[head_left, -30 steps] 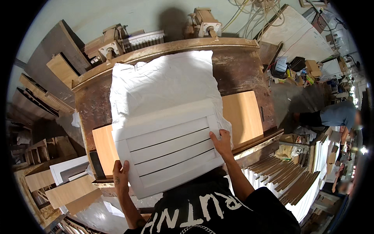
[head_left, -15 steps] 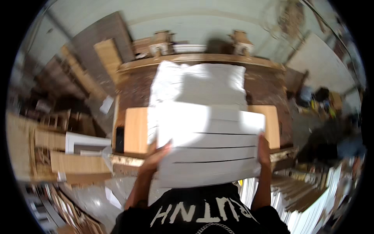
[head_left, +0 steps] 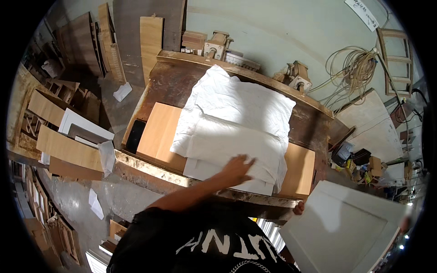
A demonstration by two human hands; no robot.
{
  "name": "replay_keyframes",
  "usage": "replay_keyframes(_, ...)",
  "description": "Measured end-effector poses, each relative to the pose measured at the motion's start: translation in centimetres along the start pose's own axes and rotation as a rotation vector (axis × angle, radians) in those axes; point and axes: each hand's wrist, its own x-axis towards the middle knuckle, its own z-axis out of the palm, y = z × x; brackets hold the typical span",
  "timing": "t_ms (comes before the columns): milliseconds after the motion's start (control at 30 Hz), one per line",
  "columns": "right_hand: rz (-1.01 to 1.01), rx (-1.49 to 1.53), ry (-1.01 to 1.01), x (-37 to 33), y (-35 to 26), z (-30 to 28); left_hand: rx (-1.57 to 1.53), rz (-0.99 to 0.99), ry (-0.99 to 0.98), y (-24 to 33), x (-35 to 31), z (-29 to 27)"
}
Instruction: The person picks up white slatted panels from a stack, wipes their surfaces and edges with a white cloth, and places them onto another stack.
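On the workbench a rumpled white cloth [head_left: 255,100] lies with a fold of it across the middle. A flat white piece [head_left: 200,169] shows below the fold, near the front edge. Across the cloth's lower part reaches my left hand [head_left: 237,169], fingers spread, over or on the fabric; contact cannot be told for sure. At the right a white framed panel [head_left: 341,227], like a cabinet door, is held tilted. Fingers of my right hand [head_left: 298,208] curl round its left edge, the forearm hidden behind it. Another, blurred hand [head_left: 405,224] touches its far right edge.
A light wood board [head_left: 159,132] lies under the cloth on the dark workbench [head_left: 168,86]. A black phone-like object [head_left: 135,136] sits at the bench's left end. Wooden boards [head_left: 68,152] stack at left. Coiled hose [head_left: 353,68] hangs on the wall.
Both hands held a white sheet with dark lines over the bench; they have let it go. My left hand has moved onto the cloth, and the framed panel has appeared at the right.
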Motion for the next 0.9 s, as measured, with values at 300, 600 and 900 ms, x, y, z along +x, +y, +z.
replay_keyframes(300,0.066,-0.029,0.043,-0.3,0.7,-1.2,0.253,0.062,-0.161,-10.9,1.6,-0.6)
replay_keyframes(600,0.119,-0.092,0.064,-0.1,0.5,-1.8,-0.256,-0.295,0.461,-14.7,18.6,-9.6)
replay_keyframes(900,0.193,-0.191,0.026,1.8,0.5,-1.1,-1.555,-0.238,-0.271,0.8,1.7,-13.2)
